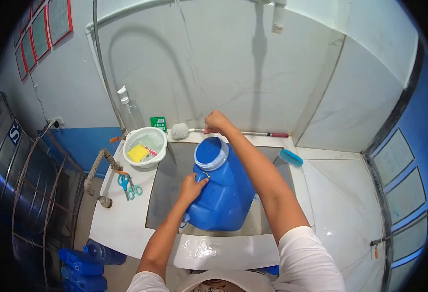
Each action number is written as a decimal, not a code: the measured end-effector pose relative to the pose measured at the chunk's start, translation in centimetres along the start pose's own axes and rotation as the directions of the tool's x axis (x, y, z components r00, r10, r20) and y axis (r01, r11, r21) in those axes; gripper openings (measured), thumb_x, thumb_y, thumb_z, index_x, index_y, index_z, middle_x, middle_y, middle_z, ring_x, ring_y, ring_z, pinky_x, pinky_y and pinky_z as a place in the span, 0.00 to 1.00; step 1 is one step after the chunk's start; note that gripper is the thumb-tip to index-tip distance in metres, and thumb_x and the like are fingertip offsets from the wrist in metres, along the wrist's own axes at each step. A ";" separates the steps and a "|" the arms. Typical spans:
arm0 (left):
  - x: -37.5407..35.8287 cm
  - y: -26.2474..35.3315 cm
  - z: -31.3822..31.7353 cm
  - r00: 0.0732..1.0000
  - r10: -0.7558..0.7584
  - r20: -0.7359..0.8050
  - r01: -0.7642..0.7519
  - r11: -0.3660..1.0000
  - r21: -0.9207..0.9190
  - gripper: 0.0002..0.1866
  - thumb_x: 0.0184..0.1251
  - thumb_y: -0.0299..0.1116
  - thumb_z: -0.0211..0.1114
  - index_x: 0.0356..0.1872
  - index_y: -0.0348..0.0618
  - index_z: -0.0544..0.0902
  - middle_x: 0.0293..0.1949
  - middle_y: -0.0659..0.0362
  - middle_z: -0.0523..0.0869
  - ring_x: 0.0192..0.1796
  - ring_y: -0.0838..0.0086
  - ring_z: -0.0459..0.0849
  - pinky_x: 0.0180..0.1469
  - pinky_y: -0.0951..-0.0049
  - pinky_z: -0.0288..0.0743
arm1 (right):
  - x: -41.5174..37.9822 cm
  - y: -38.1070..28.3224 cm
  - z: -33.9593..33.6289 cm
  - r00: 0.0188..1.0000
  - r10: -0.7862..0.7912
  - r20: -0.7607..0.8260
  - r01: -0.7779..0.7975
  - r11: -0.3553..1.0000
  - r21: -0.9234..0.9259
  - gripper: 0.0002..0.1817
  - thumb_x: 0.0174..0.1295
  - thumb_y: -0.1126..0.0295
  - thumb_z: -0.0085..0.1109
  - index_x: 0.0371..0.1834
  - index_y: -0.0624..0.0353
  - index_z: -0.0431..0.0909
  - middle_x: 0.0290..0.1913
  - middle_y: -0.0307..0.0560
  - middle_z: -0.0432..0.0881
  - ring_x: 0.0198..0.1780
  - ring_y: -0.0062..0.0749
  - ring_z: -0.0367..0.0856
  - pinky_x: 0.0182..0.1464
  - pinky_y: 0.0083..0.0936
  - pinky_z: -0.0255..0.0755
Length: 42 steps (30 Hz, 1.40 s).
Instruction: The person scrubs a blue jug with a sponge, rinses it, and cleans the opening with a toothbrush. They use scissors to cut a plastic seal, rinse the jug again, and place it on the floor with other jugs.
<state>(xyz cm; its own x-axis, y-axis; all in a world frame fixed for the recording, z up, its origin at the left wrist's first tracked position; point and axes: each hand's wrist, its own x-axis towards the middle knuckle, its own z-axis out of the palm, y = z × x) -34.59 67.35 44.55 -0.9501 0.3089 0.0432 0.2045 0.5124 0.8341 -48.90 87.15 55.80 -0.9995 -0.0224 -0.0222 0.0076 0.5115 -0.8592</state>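
A large blue water jug (228,194) stands in the grey sink, its wide round mouth up, with a pale ring round a blue top. My left hand (192,189) is closed on the jug's small blue handle or knob at its upper left side. Above and just behind the jug's mouth, my right hand (216,122) is raised with its fingers curled together; whatever it may hold is hidden. The white handle of a long brush (179,131) passes behind that hand along the back ledge.
At the left are a white basin (146,163) with a yellow sponge (137,153), scissors (129,186), a rusty pipe (91,181) and a pump bottle (130,108). A blue brush (291,157) lies on the right rim. Blue containers (81,267) stand on the floor.
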 end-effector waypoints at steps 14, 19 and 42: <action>9.7 -1.0 0.0 0.929 0.334 0.161 -0.367 0.891 0.267 0.27 0.57 0.52 0.62 0.42 0.34 0.77 0.33 0.50 0.81 0.35 0.62 0.79 0.35 0.63 0.73 | -2.1 -4.2 1.3 0.906 0.400 0.137 -0.420 0.888 0.189 0.11 0.48 0.84 0.45 0.26 0.66 0.80 0.21 0.53 0.79 0.23 0.40 0.82 0.26 0.32 0.77; 8.4 3.4 3.9 0.896 0.442 0.042 -0.383 0.720 0.579 0.28 0.55 0.53 0.61 0.46 0.37 0.78 0.40 0.45 0.80 0.45 0.56 0.79 0.49 0.62 0.70 | -1.6 -3.2 1.1 0.921 0.368 0.127 -0.384 0.912 0.141 0.08 0.53 0.80 0.46 0.27 0.69 0.78 0.27 0.54 0.81 0.26 0.35 0.83 0.26 0.21 0.77; -0.7 -19.1 -19.4 0.828 -0.062 -0.557 0.463 0.635 0.619 0.18 0.54 0.42 0.67 0.40 0.39 0.78 0.40 0.50 0.80 0.44 0.56 0.78 0.43 0.57 0.73 | -34.2 9.2 4.0 0.953 -0.203 -0.226 0.028 0.800 -0.599 0.11 0.58 0.68 0.52 0.20 0.61 0.72 0.22 0.51 0.72 0.29 0.48 0.72 0.35 0.40 0.65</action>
<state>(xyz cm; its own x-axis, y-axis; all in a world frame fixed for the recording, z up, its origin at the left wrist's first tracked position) -42.40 41.82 39.26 -0.9308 -0.2220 0.2906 -0.1646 0.9639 0.2092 -14.57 89.19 46.64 -0.9607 0.0694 0.2690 -0.0402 0.9233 -0.3819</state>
